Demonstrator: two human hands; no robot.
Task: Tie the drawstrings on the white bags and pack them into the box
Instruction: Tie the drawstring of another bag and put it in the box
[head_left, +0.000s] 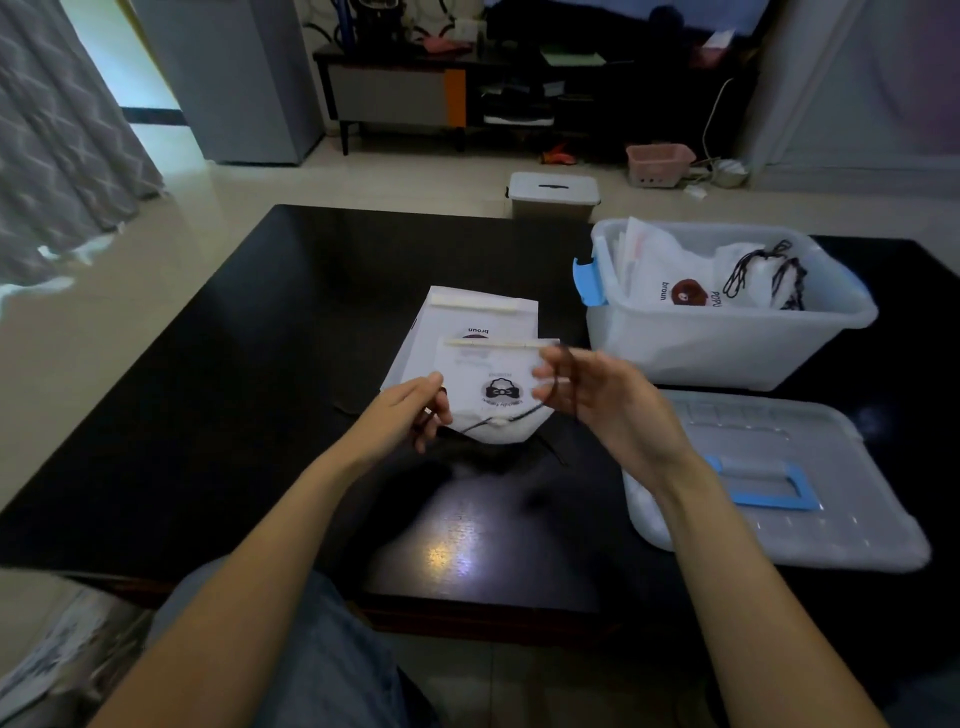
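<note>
bags (483, 364) white w/ black logo | table (291, 322) black (glossy) | lid handle (769, 486) blue

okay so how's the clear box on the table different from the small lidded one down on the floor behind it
The clear box stands open on the black table, its lid lying flat beside it; the floor box has its lid on. The clear box has blue latches and holds white bags; the floor box has a dark handle, contents unseen. Both are translucent plastic bins.
</note>
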